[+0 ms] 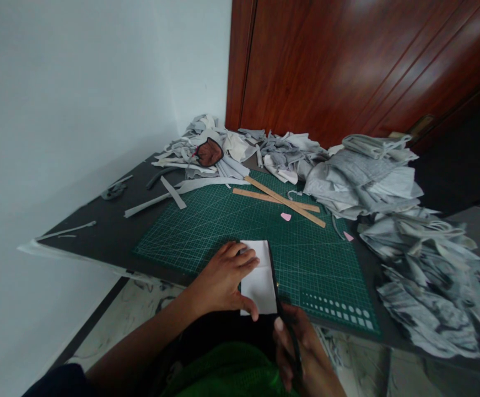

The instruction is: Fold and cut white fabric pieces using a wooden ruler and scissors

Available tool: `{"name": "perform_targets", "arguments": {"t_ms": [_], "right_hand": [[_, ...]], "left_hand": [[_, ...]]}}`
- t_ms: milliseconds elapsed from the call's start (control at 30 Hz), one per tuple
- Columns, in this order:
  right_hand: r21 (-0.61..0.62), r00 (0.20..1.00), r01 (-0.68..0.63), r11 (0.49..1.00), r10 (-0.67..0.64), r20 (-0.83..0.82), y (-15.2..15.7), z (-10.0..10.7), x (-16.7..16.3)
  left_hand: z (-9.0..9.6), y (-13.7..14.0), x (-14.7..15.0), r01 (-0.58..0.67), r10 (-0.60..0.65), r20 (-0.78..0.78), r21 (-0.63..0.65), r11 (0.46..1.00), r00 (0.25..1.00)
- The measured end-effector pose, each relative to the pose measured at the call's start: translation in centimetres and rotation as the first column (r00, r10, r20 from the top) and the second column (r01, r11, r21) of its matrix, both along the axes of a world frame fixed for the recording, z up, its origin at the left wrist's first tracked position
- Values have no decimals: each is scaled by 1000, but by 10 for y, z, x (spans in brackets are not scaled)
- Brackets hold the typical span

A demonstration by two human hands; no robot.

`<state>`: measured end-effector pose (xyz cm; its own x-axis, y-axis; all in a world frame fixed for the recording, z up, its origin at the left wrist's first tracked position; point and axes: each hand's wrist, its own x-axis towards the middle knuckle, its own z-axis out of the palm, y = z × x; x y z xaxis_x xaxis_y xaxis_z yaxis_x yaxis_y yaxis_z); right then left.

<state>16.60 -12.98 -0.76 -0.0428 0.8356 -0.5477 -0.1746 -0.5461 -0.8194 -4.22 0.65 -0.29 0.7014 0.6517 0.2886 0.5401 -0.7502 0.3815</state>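
A white rectangular piece [262, 275], like paper or card with a crease across it, is near the front edge of the green cutting mat [206, 220]. My left hand [227, 278] holds it from the left, fingers bent over its upper part and thumb at its lower edge. Dark material shows along the right and bottom borders; whether it is cloth underneath I cannot tell. In my right hand [301, 344] are black-handled scissors [294, 344], pointing away from me along the right side of the white piece. The blades are dark and hard to make out.
Two crossed wooden rulers [306, 214] and a small pink scrap [286, 216] lie on the mat. Grey cloth scraps [223, 146] line the back, with a brown dark-edged piece [209, 152]. Grey cloth stacks [363, 179] stand right. A white wall [99, 82] borders the left.
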Motion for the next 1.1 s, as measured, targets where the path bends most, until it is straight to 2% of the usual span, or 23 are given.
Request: {"name": "perform_targets", "arguments": {"t_ms": [433,600,800,933,1100], "right_hand": [[51,994,-30,998,25,106,0,13,-7],[34,996,49,998,-51,68,-2,11,-7],[26,999,5,1000,-6,39,0,10,-6],[27,999,43,999,-43,7,1,9,-4],[39,997,22,999,-25,71,0,7,-5]], "left_hand": [[0,0,0,-8,8,21,-13,1000,1000],[0,0,0,-9,9,22,-18,1000,1000],[-1,0,0,-12,12,19,-10,1000,1000],[-3,0,-1,-14,14,8,-7,1000,1000],[-2,0,-1,-15,15,6,-6,1000,1000]]}}
